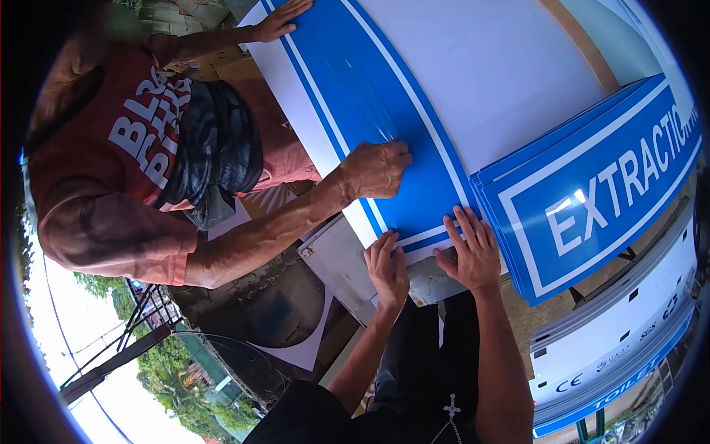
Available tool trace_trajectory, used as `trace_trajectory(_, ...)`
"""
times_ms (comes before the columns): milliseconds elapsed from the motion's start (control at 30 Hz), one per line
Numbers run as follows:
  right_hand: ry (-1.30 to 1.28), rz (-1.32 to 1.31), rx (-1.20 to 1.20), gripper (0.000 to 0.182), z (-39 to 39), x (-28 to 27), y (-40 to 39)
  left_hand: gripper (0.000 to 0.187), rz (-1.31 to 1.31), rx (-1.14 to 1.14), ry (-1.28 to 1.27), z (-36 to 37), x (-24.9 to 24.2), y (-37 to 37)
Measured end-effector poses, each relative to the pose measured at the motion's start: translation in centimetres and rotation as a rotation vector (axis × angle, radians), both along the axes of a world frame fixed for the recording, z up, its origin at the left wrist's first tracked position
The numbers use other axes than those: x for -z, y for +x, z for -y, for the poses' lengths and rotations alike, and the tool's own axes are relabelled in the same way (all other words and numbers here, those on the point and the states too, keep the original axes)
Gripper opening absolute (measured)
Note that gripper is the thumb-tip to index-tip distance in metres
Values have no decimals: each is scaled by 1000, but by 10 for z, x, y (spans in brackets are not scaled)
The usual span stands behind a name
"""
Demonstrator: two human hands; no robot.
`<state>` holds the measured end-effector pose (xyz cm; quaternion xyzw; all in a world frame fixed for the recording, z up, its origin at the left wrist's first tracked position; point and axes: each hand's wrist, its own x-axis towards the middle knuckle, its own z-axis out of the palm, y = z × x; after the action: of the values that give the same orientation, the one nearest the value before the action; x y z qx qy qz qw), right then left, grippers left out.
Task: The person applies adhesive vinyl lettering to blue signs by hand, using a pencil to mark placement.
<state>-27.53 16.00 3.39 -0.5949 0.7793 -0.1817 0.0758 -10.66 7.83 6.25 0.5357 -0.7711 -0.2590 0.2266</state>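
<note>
A long blue sign panel with white border lines lies across the work surface, its near end in front of me. My left hand rests on the near left corner of this panel, fingers stretched out over the edge. Further right, my right hand lies with spread fingers on the near right corner, close to a stack of blue signs reading "EXTRACTION". Across from me a co-worker's closed hand presses on the blue face. The co-worker's other hand lies flat at the panel's far end.
White boards with printed logos are stacked at the lower right, above a blue "TOILET" sign. A large white sheet lies beyond the blue panel. The co-worker in a red shirt stands on the left.
</note>
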Motion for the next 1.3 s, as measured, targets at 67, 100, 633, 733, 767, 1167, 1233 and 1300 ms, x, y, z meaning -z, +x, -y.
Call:
trace_trajectory(67, 1, -4, 2, 62, -1, 0, 2, 18, -376, -294, 300, 18, 9, 10)
trace_trajectory(100, 2, -5, 2, 61, 0, 0, 2, 17, -502, -313, 319, 33, 10, 10)
trace_trajectory(633, -11, 10, 5, 59, 2, 1, 1, 34, -238, 131, -33, 189, 11, -46)
trace_trajectory(733, -15, 8, 12, 59, 2, 1, 2, 43, -43, 201, -248, 218, 11, -72)
trace_trajectory(767, -20, 3, 7, 60, 4, 2, 1, 46, -30, 209, -261, 229, 14, -80)
trace_trajectory(1167, 39, 21, -9, 76, 1, 2, 0, 68, 285, 251, -282, 265, 38, -109)
trace_trajectory(1233, 69, 32, -6, 78, 0, -1, 0, 69, 309, 224, -268, 252, 35, -108)
trace_trajectory(1300, 55, 31, 4, 76, 0, 0, 2, 70, 321, 208, -254, 239, 34, -107)
